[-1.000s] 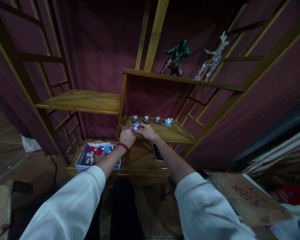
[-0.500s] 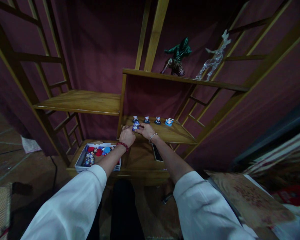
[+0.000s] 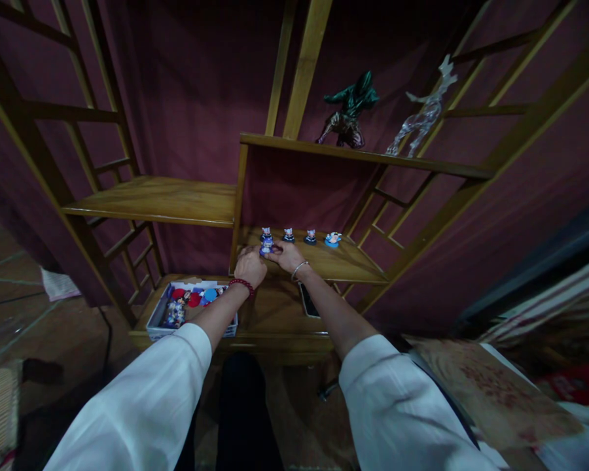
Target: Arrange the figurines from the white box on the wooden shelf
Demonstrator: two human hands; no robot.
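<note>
A small purple-and-white figurine (image 3: 266,246) is between my two hands at the front left of the middle wooden shelf (image 3: 324,263). My left hand (image 3: 250,266) closes on its left side, and the fingertips of my right hand (image 3: 287,256) pinch it from the right. Behind it stands a row of small figurines: a dark-based one (image 3: 266,233) directly behind, two similar ones (image 3: 288,234) to the right, and a blue-based figurine (image 3: 332,239) at the row's right end. Whether the held figurine's base touches the shelf is hard to tell.
A white basket (image 3: 158,332) of colourful figurines stands on the lower board, left of my arms. A phone-like dark slab (image 3: 309,301) lies under my right forearm. The upper shelf (image 3: 294,145) bears a green-and-bronze statue (image 3: 351,110) and a clear deer-like statue (image 3: 425,111).
Both hands keep almost the same place around the purple figurine. The view has shifted very slightly; the row of figurines stands as before.
</note>
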